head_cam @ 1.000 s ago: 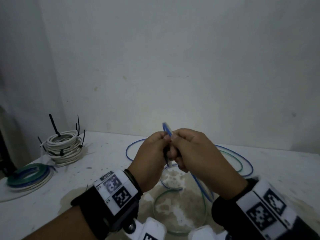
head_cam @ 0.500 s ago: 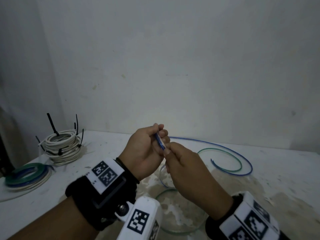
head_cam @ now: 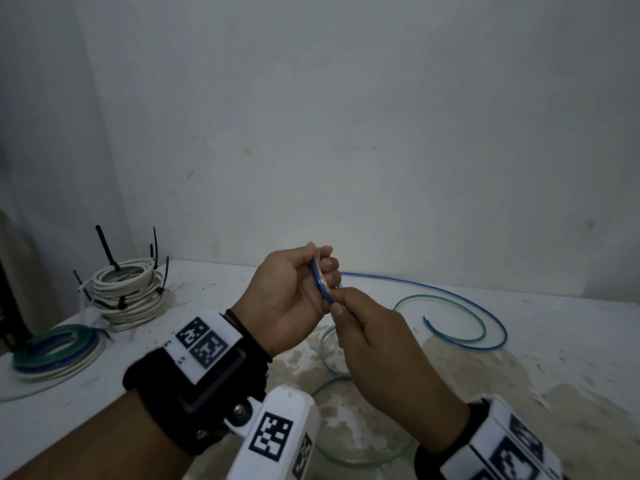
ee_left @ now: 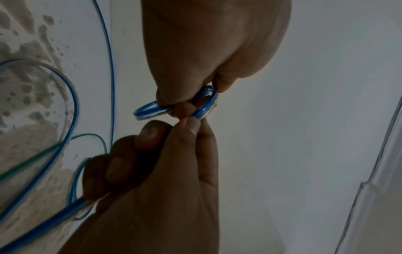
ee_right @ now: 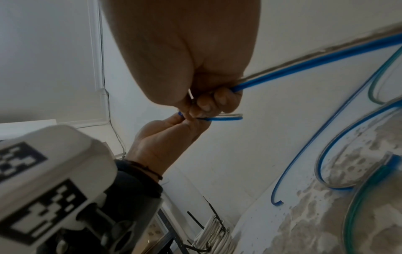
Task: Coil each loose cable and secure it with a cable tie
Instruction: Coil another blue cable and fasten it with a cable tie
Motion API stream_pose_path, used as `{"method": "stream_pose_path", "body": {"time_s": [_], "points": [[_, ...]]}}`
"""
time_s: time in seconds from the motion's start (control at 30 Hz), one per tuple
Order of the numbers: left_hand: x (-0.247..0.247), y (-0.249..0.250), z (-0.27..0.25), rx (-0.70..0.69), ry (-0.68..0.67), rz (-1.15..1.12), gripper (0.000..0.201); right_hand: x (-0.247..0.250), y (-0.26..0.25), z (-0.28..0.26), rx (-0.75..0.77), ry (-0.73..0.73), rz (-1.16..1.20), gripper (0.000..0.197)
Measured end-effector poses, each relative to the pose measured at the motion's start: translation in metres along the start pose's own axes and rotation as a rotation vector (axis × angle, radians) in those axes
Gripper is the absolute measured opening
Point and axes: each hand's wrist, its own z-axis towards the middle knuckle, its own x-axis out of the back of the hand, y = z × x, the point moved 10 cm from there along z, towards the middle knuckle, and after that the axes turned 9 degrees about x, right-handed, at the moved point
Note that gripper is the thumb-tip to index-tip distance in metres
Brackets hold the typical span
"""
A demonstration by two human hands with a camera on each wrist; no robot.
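A thin blue cable with a clear edge is wound into a small coil held above the white table. My left hand pinches this coil between thumb and fingers, palm turned toward me. My right hand sits just below it and pinches the cable where it leaves the coil. The rest runs through my right fist. The loose blue cable trails in a wide arc over the table to the right, and its free end lies there.
A loose green cable loops inside the blue arc and curls toward the front edge. A stack of white coils with black cable ties stands at back left. A flat green, blue and white coil lies before it. A wall is close behind.
My hands, pressed together a second ago, have come slightly apart. The left hand turned palm toward me with the small coil. The blue arc at back left has been drawn off the table.
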Motion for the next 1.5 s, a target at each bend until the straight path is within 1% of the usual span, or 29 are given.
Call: {"method": "stream_pose_path", "body": {"time_s": [0.07,0.2,0.33,0.43,0.53,0.6,0.7,0.8,0.87,0.9,0.97,1.0,1.03,1.1,1.13,1.2,1.27,1.33,1.37,1.4,1.43,1.5], "points": [[-0.002,0.003,-0.001,-0.003,-0.014,0.023,0.023,-0.001,0.0,-0.001,0.005,-0.015,-0.011,0.018],[0.002,0.008,-0.002,-0.039,0.004,0.059,0.023,-0.005,0.003,-0.003,0.016,-0.047,-0.038,0.018],[0.004,0.018,-0.005,-0.054,0.001,-0.002,0.023,-0.015,0.006,-0.009,0.005,-0.117,-0.044,0.022],[0.01,0.036,-0.01,-0.077,0.018,-0.031,0.021,-0.021,0.007,-0.016,0.014,-0.164,-0.063,0.024],[0.023,0.064,-0.017,-0.125,0.071,-0.017,0.023,-0.026,0.009,-0.021,0.017,-0.23,-0.057,0.024],[0.03,0.084,-0.024,-0.149,0.091,-0.002,0.017,-0.026,0.011,-0.025,0.016,-0.298,-0.076,0.022],[0.036,0.113,-0.04,-0.181,0.08,0.009,0.008,-0.016,0.026,-0.026,0.024,-0.422,-0.195,0.021],[0.038,0.138,-0.058,-0.219,0.062,0.051,0.005,0.006,0.054,-0.012,0.019,-0.522,-0.41,0.027],[0.034,0.143,-0.067,-0.21,0.026,0.109,0.012,0.028,0.064,0.011,0.047,-0.482,-0.541,0.041],[0.031,0.143,-0.07,-0.201,0.005,0.144,0.013,0.042,0.064,0.026,0.068,-0.428,-0.606,0.044],[0.024,0.14,-0.076,-0.193,-0.02,0.218,0.009,0.065,0.054,0.056,0.103,-0.311,-0.734,0.032],[0.02,0.139,-0.079,-0.193,-0.03,0.257,0.004,0.073,0.045,0.07,0.13,-0.268,-0.807,0.03],[0.016,0.137,-0.081,-0.197,-0.042,0.293,0.005,0.076,0.035,0.082,0.145,-0.242,-0.882,0.03],[0.012,0.132,-0.084,-0.198,-0.06,0.37,0.018,0.081,0.02,0.102,0.14,-0.214,-0.995,0.033],[0.01,0.129,-0.085,-0.199,-0.065,0.413,0.02,0.082,0.014,0.11,0.142,-0.203,-1.011,0.033],[0.006,0.121,-0.088,-0.21,-0.074,0.496,0.022,0.082,0.003,0.122,0.15,-0.171,-0.962,0.035],[0.007,0.114,-0.089,-0.243,-0.05,0.598,0.024,0.081,-0.01,0.131,0.142,-0.132,-0.808,0.035],[0.011,0.114,-0.088,-0.348,0.039,0.771,0.029,0.077,-0.014,0.134,0.009,-0.156,-0.623,0.038],[0.014,0.114,-0.086,-0.407,0.092,0.856,0.03,0.072,-0.014,0.133,-0.065,-0.195,-0.561,0.04],[0.016,0.113,-0.085,-0.455,0.135,0.926,0.029,0.066,-0.016,0.133,-0.09,-0.243,-0.553,0.039],[0.018,0.112,-0.082,-0.487,0.166,0.971,0.028,0.06,-0.02,0.135,-0.067,-0.276,-0.579,0.037],[0.025,0.108,-0.077,-0.516,0.199,0.995,0.027,0.053,-0.033,0.138,0.043,-0.259,-0.667,0.033]]}}
